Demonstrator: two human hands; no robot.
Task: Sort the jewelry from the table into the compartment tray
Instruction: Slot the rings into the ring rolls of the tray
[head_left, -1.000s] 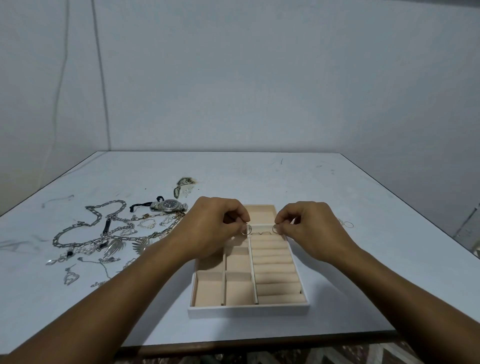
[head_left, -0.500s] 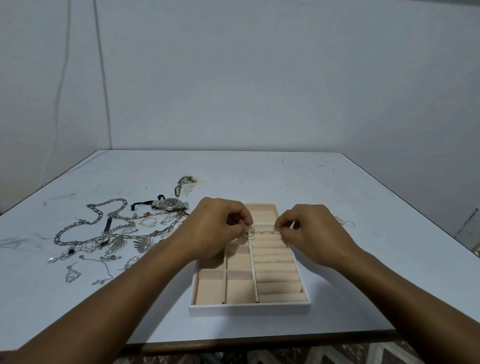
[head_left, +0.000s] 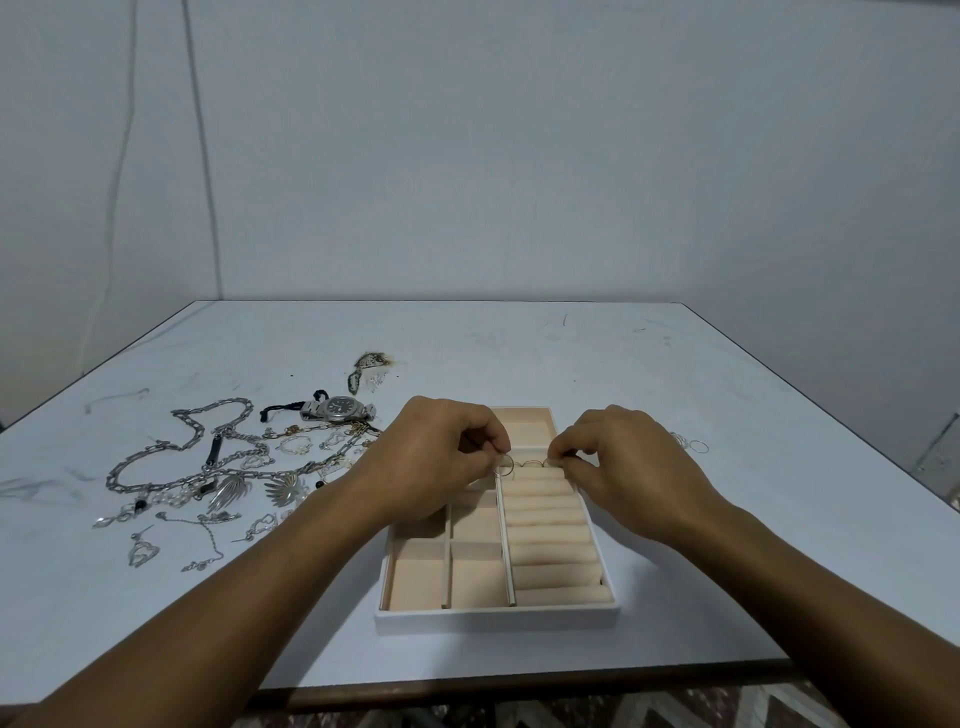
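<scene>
We pinch small rings (head_left: 506, 466) in left hand (head_left: 436, 454) and right hand (head_left: 618, 460), just above the tray (head_left: 493, 618) at its far left-right slot.

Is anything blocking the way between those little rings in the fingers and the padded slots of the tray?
Nothing visible does. The left hand and the right hand pinch the rings right at the far end of the padded rolls in the tray; the nearer rows lie bare.

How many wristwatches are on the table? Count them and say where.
1. The wristwatch lies left of the tray, at the far edge of the chain pile, beyond the left hand. More could be hidden under the pile.
</scene>
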